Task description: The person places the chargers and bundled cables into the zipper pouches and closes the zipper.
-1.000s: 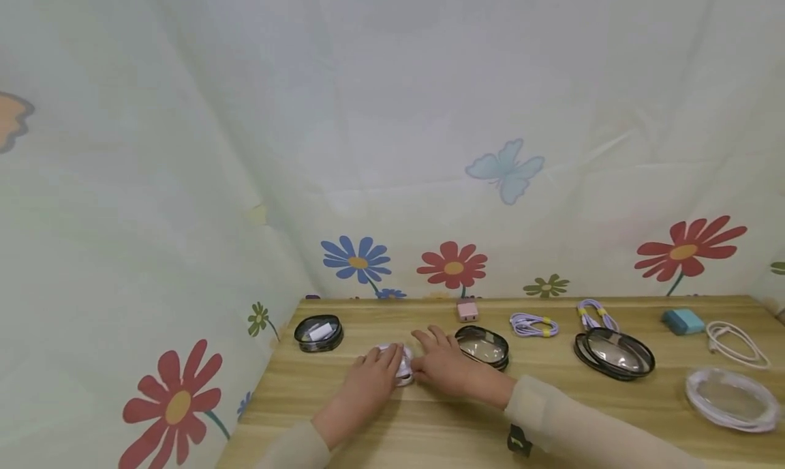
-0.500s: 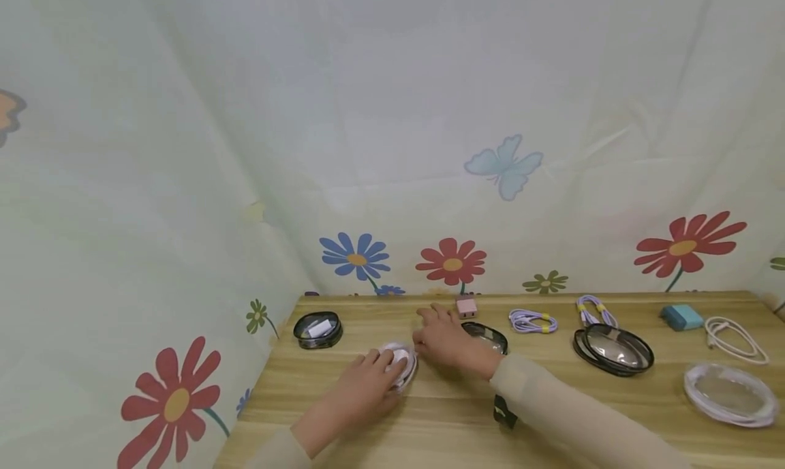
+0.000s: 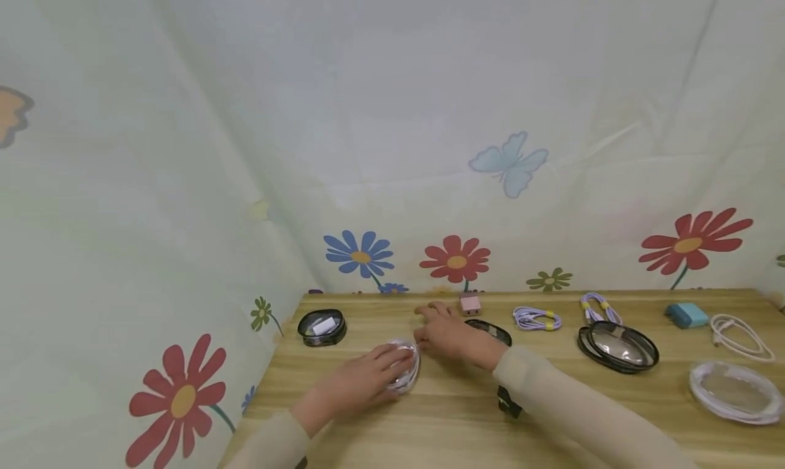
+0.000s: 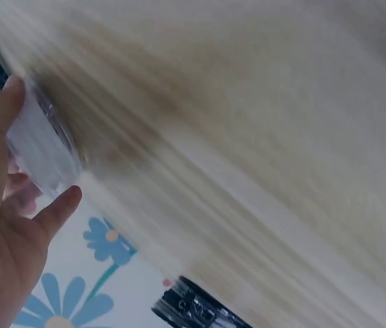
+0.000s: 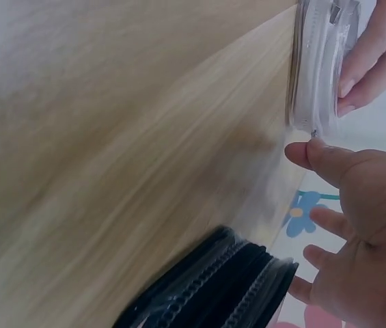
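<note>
A small clear zip pouch with a white rim (image 3: 411, 379) lies on the table in front of me. My left hand (image 3: 358, 384) holds it from the left, fingers over the top; in the left wrist view the thumb is by one end of the pouch (image 4: 42, 147). At the pouch's far right edge is my right hand (image 3: 450, 334), its thumb and forefinger pinching the small zipper pull (image 5: 314, 133). The right hand's other fingers are spread loosely. A black-rimmed clear pouch (image 3: 493, 330) is partly hidden behind the right wrist.
Another black-rimmed pouch (image 3: 321, 327) with a white item stands at left. Along the back are a pink charger (image 3: 470, 305) and purple coiled cables (image 3: 536, 318). To the right lie stacked black-rimmed pouches (image 3: 619, 346), a blue charger (image 3: 687, 315), a white cable (image 3: 739, 339) and a white-rimmed pouch (image 3: 736, 392).
The right hand has moved a little away from me along the pouch's edge. The left hand has shifted its hold, and the pouch has turned slightly.
</note>
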Demonstrator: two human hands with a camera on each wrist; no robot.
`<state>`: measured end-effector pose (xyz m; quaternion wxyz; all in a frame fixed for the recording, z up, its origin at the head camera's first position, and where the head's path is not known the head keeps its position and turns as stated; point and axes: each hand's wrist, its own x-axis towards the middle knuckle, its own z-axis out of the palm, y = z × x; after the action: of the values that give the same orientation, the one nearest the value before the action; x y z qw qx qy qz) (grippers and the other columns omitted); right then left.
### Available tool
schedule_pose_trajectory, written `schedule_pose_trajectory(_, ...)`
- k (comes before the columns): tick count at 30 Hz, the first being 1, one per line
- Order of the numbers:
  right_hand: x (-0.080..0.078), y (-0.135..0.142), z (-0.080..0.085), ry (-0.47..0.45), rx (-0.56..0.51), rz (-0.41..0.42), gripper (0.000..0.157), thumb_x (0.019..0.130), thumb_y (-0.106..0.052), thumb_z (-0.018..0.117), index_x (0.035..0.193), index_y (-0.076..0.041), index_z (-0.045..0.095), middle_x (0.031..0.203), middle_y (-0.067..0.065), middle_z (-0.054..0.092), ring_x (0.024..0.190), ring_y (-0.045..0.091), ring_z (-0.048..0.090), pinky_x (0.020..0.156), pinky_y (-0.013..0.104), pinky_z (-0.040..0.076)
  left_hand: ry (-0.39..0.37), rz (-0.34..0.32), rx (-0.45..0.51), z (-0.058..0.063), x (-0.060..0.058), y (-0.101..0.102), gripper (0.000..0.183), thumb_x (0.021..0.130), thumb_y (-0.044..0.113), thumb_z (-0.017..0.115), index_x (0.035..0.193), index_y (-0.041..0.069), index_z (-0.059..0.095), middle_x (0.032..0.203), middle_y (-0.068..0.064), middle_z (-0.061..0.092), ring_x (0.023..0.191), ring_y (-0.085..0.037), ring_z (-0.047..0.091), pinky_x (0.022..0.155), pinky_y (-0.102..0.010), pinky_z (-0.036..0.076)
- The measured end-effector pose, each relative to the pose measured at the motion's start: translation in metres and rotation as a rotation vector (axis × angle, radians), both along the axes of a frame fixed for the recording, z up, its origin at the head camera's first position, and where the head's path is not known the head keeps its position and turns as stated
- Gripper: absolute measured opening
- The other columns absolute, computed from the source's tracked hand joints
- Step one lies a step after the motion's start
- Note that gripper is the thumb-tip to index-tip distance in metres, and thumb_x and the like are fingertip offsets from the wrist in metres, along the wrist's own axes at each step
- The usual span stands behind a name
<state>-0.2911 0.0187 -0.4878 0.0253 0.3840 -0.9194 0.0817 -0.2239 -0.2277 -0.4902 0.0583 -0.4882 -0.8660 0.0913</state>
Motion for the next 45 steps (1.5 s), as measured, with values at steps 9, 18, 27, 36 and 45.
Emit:
schedule_pose_trajectory(9, 0.005, 0.005, 0.007, -0.053, 0.025, 0.078, 0.009, 0.098, -0.029, 0.069, 0.101, -0.028, 0.077, 0.153, 0.011, 0.043, 0.139, 0.043, 0.035, 0.105, 0.068, 0.034, 0.131, 0.138, 0.029, -0.003, 0.001, 0.018, 0.049, 0.105, 0.036, 0.056, 0.149, 0.016, 0.052, 0.15, -0.002, 0.05, 0.116, -0.029, 0.059, 0.091, -0.04, 0.057)
schedule_pose_trajectory(18, 0.015, 0.003, 0.005, -0.088, 0.018, 0.042, 0.01, 0.1, -0.03, 0.067, 0.101, -0.028, 0.076, 0.155, 0.013, 0.041, 0.141, 0.047, 0.033, 0.106, 0.07, 0.034, 0.109, 0.18, 0.136, -0.004, 0.004, 0.028, 0.049, 0.097, 0.032, 0.066, 0.14, 0.012, 0.062, 0.144, -0.005, 0.056, 0.112, -0.031, 0.061, 0.092, -0.042, 0.054)
schedule_pose_trajectory(27, 0.017, 0.008, 0.008, -0.094, 0.001, 0.068, 0.01, 0.1, -0.028, 0.067, 0.1, -0.025, 0.076, 0.154, 0.015, 0.041, 0.14, 0.048, 0.034, 0.103, 0.07, 0.037, 0.173, 0.223, 0.188, -0.006, 0.006, 0.035, 0.052, 0.086, 0.024, 0.076, 0.136, 0.015, 0.066, 0.14, -0.001, 0.058, 0.102, -0.032, 0.06, 0.07, -0.034, 0.059)
schedule_pose_trajectory(36, 0.016, 0.014, 0.003, -0.084, 0.008, 0.015, 0.011, 0.1, -0.033, 0.065, 0.103, -0.029, 0.075, 0.155, 0.015, 0.041, 0.141, 0.046, 0.033, 0.107, 0.07, 0.033, 0.049, 0.161, -0.011, 0.004, -0.001, 0.027, 0.07, 0.095, 0.045, 0.069, 0.154, 0.016, 0.044, 0.155, -0.002, 0.044, 0.127, -0.029, 0.046, 0.102, -0.044, 0.047)
schedule_pose_trajectory(45, 0.018, 0.015, 0.002, 0.01, 0.03, 0.044, 0.012, 0.1, -0.034, 0.066, 0.101, -0.027, 0.076, 0.153, 0.014, 0.044, 0.141, 0.046, 0.035, 0.108, 0.069, 0.033, -0.03, -0.084, -0.077, 0.016, -0.018, 0.005, 0.058, 0.105, 0.046, 0.046, 0.156, 0.018, 0.041, 0.162, -0.004, 0.037, 0.151, -0.028, 0.029, 0.119, -0.051, 0.03)
